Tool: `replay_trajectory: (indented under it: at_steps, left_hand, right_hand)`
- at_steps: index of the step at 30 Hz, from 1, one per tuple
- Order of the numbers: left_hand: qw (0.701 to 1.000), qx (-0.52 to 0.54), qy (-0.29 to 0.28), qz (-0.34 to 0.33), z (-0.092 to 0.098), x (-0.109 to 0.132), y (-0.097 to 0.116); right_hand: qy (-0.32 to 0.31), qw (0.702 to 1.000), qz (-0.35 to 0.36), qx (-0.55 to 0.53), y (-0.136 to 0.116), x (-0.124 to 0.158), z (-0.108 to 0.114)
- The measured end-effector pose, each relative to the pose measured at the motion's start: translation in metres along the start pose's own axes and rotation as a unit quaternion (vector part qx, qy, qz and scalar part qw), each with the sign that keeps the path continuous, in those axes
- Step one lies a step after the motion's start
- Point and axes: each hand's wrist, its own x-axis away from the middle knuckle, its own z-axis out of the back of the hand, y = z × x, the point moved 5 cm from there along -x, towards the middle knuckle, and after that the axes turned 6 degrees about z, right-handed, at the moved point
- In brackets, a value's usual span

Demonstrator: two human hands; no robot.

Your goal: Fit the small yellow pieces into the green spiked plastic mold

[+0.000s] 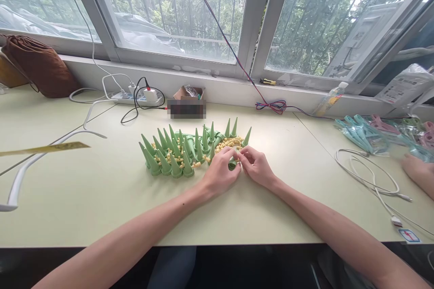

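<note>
My left hand (222, 167) is closed around a green cone-shaped plastic piece (232, 164), its round open end facing me. Against it, the fingertips of my right hand (256, 165) are pinched together; a small yellowish bit seems to be between them, mostly hidden. Just beyond my hands lies a heap of small yellow plastic fittings (230, 143). To the left, several green cones (176, 167) stand upright in a cluster, tips up, with more yellow fittings among them. A few other green cones (233, 127) stand behind the heap.
A power strip (135, 97) with cables and a small cardboard box (188, 92) stand along the window sill. Bundled wire (273, 107), a bottle (330, 99) and bagged teal handled items (362, 133) lie farther right. White cables (373, 185) and another person's hand (418, 169) are at right.
</note>
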Motion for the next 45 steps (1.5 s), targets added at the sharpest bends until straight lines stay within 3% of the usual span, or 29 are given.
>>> replay_trajectory:
  at_steps: [45]
  left_hand:
    - [0.999,-0.013,-0.031,-0.014,-0.0029,0.001,0.0023]
  right_hand:
    - [-0.02,1.0,-0.006,-0.013,0.0054,-0.0002,-0.0003]
